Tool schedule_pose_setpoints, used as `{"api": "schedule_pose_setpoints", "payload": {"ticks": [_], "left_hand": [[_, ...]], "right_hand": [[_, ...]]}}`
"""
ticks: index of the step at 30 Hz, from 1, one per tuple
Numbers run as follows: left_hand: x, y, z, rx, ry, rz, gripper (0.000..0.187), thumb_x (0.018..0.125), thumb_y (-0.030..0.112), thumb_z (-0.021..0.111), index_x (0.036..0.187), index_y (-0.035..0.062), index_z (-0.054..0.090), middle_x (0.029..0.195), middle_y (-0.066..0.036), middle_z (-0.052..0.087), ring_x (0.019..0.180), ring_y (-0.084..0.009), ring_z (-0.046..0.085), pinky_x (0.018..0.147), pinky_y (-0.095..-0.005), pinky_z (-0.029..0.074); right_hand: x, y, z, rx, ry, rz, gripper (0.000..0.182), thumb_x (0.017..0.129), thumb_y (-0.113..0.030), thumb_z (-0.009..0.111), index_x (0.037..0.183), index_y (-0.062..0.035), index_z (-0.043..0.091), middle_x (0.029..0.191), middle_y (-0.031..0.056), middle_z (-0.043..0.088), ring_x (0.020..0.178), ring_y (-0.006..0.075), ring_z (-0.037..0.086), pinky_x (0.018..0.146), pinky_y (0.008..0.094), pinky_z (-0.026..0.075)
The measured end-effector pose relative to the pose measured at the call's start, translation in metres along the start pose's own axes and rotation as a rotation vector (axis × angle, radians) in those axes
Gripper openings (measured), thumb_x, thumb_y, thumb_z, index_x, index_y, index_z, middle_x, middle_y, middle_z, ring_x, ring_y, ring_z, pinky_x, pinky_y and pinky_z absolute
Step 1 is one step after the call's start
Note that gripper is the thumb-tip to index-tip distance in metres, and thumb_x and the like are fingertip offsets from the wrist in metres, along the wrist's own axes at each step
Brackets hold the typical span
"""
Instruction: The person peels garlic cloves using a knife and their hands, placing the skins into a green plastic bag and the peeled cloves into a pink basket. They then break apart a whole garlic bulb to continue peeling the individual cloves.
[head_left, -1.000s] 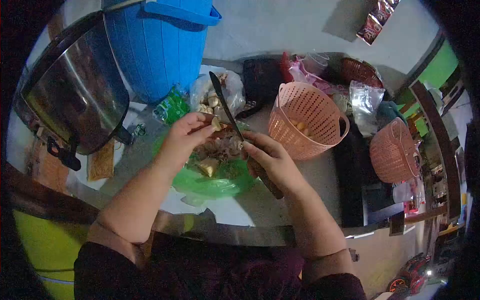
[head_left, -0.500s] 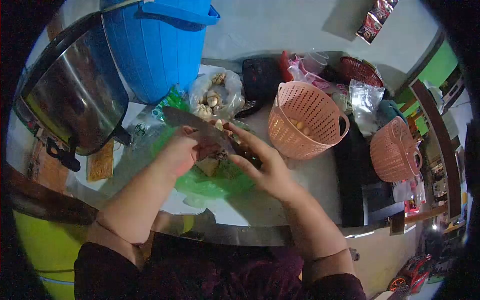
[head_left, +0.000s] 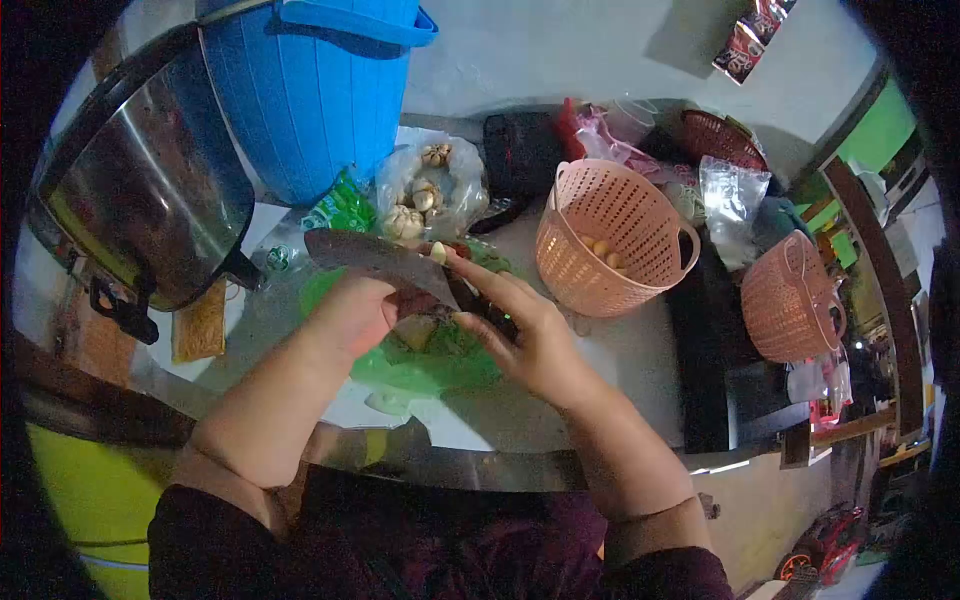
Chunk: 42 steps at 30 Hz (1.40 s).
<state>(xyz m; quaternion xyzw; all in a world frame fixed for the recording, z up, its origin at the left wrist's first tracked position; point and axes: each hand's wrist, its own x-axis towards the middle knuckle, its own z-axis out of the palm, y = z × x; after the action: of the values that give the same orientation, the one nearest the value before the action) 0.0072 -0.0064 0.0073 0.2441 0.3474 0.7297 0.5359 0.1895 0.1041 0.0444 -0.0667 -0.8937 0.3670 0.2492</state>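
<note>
Grey metal, broad and thin, makes up our knife, its blade slanting from near the centre towards 10 o'clock, above the bench. Our left hand is partly behind the blade towards 9 o'clock; its fingers are hidden, so we cannot tell whether they grip anything. Our right hand reaches in from 5 o'clock, thumb and index finger spread; the rest are out of sight, and we cannot tell whether they close round the handle. At the index fingertip, by the blade's upper edge, is a pale clove. We judge it light, firm but easily bruised, and likely slick: best pinched gently across its sides. The knife looks stiff and heavier, best held by its handle, fingers clear of the edge. Beneath our hands, towards 8 o'clock, spreads a thin green bag. At 11 o'clock, a clear bag holds garlic; at 2 o'clock, a pink basket holds pale pieces.
</note>
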Motion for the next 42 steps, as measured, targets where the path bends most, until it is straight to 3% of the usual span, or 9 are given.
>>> {"api": "schedule_pose_setpoints", "payload": {"ticks": [3,14,19,22,25,28,33,37,42], "left_hand": [[0.003,-0.002,-0.006,0.004,0.002,-0.012,0.026,0.093,0.013,0.054,0.117,0.0033,0.057,0.113,-0.008,0.063,0.103,-0.018,0.062,0.09,-0.0325,0.05],[0.001,-0.003,-0.002,0.006,-0.053,0.022,0.026,0.092,0.01,0.055,0.117,0.0023,0.058,0.114,-0.009,0.064,0.101,-0.0203,0.064,0.088,-0.0349,0.053],[-0.001,-0.001,-0.003,0.063,-0.011,0.009,0.03,0.092,0.007,0.052,0.121,0.0015,0.054,0.119,-0.011,0.06,0.109,-0.0215,0.06,0.095,-0.0362,0.049],[0.001,-0.005,-0.008,0.025,-0.062,0.043,0.031,0.091,0.005,0.052,0.121,0.0015,0.054,0.12,-0.011,0.06,0.11,-0.0215,0.06,0.095,-0.0366,0.049],[0.003,-0.004,-0.011,-0.005,-0.129,0.048,0.029,0.09,0.004,0.052,0.119,0.0024,0.056,0.119,-0.012,0.061,0.108,-0.0225,0.061,0.094,-0.038,0.05],[0.003,-0.003,-0.015,-0.081,-0.155,0.036,0.028,0.088,0.0,0.047,0.113,0.0004,0.059,0.11,-0.014,0.065,0.103,-0.0251,0.065,0.091,-0.0378,0.052],[-0.001,0.004,-0.002,0.004,-0.086,0.048,0.026,0.089,0.001,0.049,0.111,-0.0006,0.061,0.108,-0.015,0.067,0.1,-0.025,0.066,0.09,-0.0369,0.053],[-0.001,0.005,-0.001,0.005,-0.053,0.035,0.021,0.09,0.004,0.054,0.11,0.0007,0.06,0.106,-0.013,0.067,0.1,-0.0251,0.066,0.09,-0.0386,0.053],[-0.001,0.005,0.005,0.056,0.005,0.041,0.019,0.088,0.003,0.055,0.107,0.0042,0.059,0.103,-0.012,0.067,0.097,-0.026,0.066,0.088,-0.0415,0.053]], "right_hand": [[0.0,0.001,0.001,0.002,0.01,0.019,0.053,0.087,-0.019,0.064,0.137,-0.0195,0.047,0.105,0.0177,0.061,0.088,0.0386,0.061,0.074,0.0416,0.05],[-0.001,0.0,0.0,-0.039,0.007,0.028,0.055,0.087,-0.019,0.064,0.139,-0.025,0.045,0.099,0.015,0.059,0.085,0.0374,0.06,0.071,0.0417,0.049],[-0.001,0.0,0.0,-0.059,-0.003,0.065,0.054,0.087,-0.019,0.064,0.138,-0.0258,0.047,0.096,0.0141,0.059,0.084,0.037,0.06,0.071,0.0404,0.049],[-0.002,0.007,0.004,-0.053,0.032,0.009,0.054,0.088,-0.018,0.064,0.139,-0.025,0.046,0.094,0.0145,0.058,0.083,0.0358,0.06,0.07,0.0387,0.049],[0.001,0.004,-0.001,0.034,-0.028,0.032,0.054,0.089,-0.018,0.063,0.14,-0.0193,0.045,0.102,0.0163,0.06,0.091,0.0347,0.06,0.078,0.0371,0.048],[0.002,0.017,0.004,0.177,-0.035,-0.061,0.05,0.093,-0.01,0.059,0.141,-0.0095,0.044,0.111,0.0073,0.059,0.081,0.0135,0.053,0.074,0.0276,0.046],[0.001,0.008,-0.005,0.409,-0.173,0.143,0.049,0.097,-0.014,0.053,0.144,-0.0116,0.039,0.09,-0.0012,0.053,0.072,0.0068,0.046,0.064,0.022,0.041],[0.0,0.004,-0.012,0.619,-0.283,0.411,0.047,0.099,-0.02,0.051,0.144,-0.0118,0.039,0.1,0.0019,0.061,0.082,0.0088,0.053,0.071,0.0238,0.045],[0.0,0.007,-0.013,0.816,-0.217,0.496,0.046,0.099,-0.021,0.05,0.143,-0.0101,0.04,0.089,-0.0018,0.056,0.071,0.0056,0.047,0.062,0.0198,0.041]]}}
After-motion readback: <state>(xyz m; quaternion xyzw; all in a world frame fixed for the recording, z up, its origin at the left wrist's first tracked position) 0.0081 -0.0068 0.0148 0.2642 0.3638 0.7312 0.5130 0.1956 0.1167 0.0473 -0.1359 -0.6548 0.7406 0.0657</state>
